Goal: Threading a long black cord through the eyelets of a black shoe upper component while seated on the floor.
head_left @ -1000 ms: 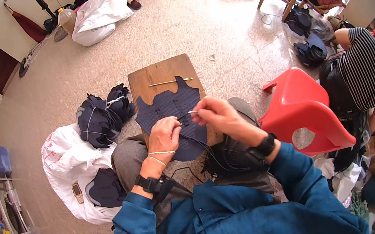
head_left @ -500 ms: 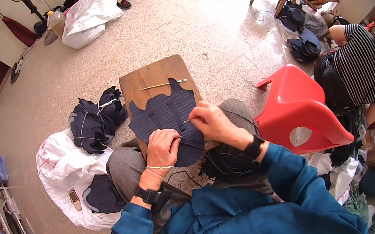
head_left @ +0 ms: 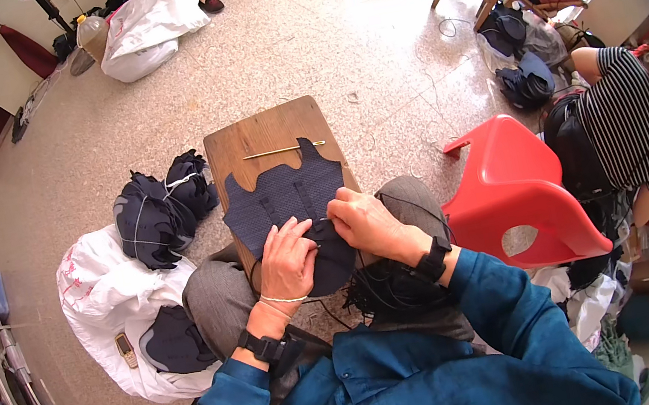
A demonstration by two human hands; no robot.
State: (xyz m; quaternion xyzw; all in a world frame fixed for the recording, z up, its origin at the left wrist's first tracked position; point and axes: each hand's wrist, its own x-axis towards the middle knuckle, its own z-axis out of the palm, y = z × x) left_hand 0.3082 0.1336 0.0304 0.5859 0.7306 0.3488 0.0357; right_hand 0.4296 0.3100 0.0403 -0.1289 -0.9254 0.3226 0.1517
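Note:
A dark navy fabric piece [head_left: 283,188] with a notched, horned top edge lies over a wooden stool [head_left: 243,137] between my knees. My left hand [head_left: 290,262] pinches its lower part, thumb and forefinger together. Close beside it, my right hand [head_left: 365,226] is closed at the fabric's right edge, holding a thin, light, needle-like tool [head_left: 323,220] whose tip meets the cloth between the hands. A black cord [head_left: 417,208] loops by my right knee. On the stool, past the fabric, rests a long thin metal rod [head_left: 283,150].
Tied bundles of dark pieces [head_left: 145,221] sit left, by a white sack [head_left: 91,282] bearing a mobile phone [head_left: 126,350]. A black cord bundle [head_left: 396,289] is at my lap. A red plastic chair [head_left: 513,191] stands right, near a person in a striped top [head_left: 627,119].
My right hand has come down and inward against the fabric, after being raised slightly above it. My left fingers have spread flatter over the lower part. The cloth has shifted slightly.

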